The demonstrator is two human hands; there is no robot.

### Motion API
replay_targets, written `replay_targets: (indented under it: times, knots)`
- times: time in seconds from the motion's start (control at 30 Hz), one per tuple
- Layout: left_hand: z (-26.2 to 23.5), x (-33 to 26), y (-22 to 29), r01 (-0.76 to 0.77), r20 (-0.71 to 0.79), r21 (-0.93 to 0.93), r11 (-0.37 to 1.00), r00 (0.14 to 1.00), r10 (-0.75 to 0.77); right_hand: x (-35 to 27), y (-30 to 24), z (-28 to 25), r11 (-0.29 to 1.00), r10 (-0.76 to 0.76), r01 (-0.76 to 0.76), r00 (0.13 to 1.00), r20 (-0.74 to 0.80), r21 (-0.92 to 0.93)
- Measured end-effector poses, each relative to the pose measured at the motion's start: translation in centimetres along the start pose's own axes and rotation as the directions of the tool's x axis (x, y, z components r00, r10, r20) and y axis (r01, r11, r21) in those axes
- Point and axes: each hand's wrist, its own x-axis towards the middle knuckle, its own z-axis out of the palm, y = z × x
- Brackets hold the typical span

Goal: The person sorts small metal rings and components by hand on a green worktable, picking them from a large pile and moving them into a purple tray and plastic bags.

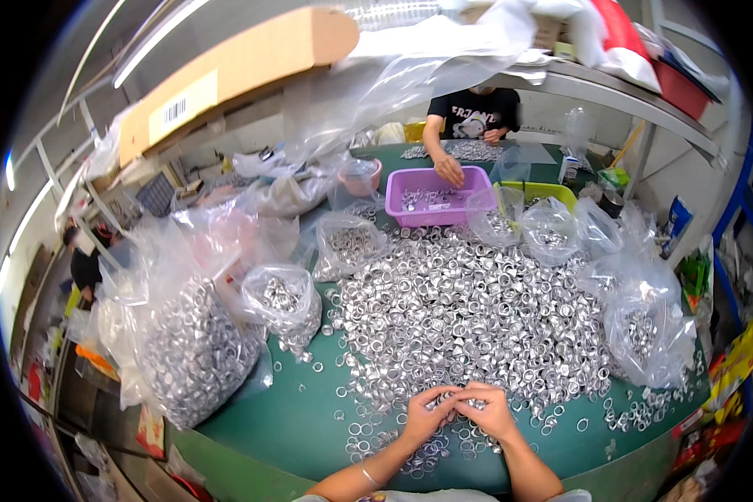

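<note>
A: At the near table edge: left hand (427, 414) and right hand (487, 410) side by side, fingertips touching, pinching a few small silver rings (453, 402) between them.

B: Closed on them or just resting?

A: Fingers curled in, both pinching at the same small cluster. Exact count in the grip unreadable.

B: Where relative to the main stock?

A: At the front fringe of the big ring pile (468, 314), spread across the green tabletop (284, 418). Loose rings scattered under and around both wrists.

B: Hand pose?

A: Forearms entering from the lower edge, converging in a V. Palms down, knuckles up. Thin bracelet (368, 475) on the left wrist.

B: Surroundings?

A: Large clear bag of rings (197, 351) far left, smaller bag (284, 305) beside it, more bags right (644, 335). Purple bin (437, 197) beyond the pile, second person's hand (450, 171) over its rim. Yellow-green bin (552, 194) just right of it.
</note>
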Motion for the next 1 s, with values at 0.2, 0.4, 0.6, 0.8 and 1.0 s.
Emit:
replay_targets:
  times: [0.2, 0.4, 0.6, 0.8, 1.0]
  knots:
    - [1.3, 1.4, 1.2, -0.018, -0.079, 0.074, 0.997, 0.997, 0.024, 0.4, 0.4, -0.4, 0.994, 0.019, -0.008, 0.995, -0.097, 0.111]
    - [2.7, 1.4, 2.3, 0.091, -0.083, 0.158, 0.983, 0.993, -0.078, 0.1, 1.5, -1.5, 0.854, 0.265, -0.258, 0.963, 0.049, 0.452]
    - [4.5, -0.3, 3.3, 0.036, -0.19, 0.167, 0.985, 0.982, -0.003, 0.0, 1.4, -1.6, 0.807, 0.197, -0.243, 0.97, 0.143, 0.537]
    - [5.6, -0.5, 3.8, -0.026, -0.225, 0.191, 0.981, 0.972, 0.069, 0.3, 1.6, -1.8, 0.75, 0.145, -0.233, 0.971, 0.189, 0.619]
    - [6.0, -0.8, 3.8, -0.099, -0.292, 0.261, 0.96, 0.94, 0.177, 0.7, 2.1, -0.8, 0.691, 0.113, -0.225, 0.972, 0.206, 0.687]
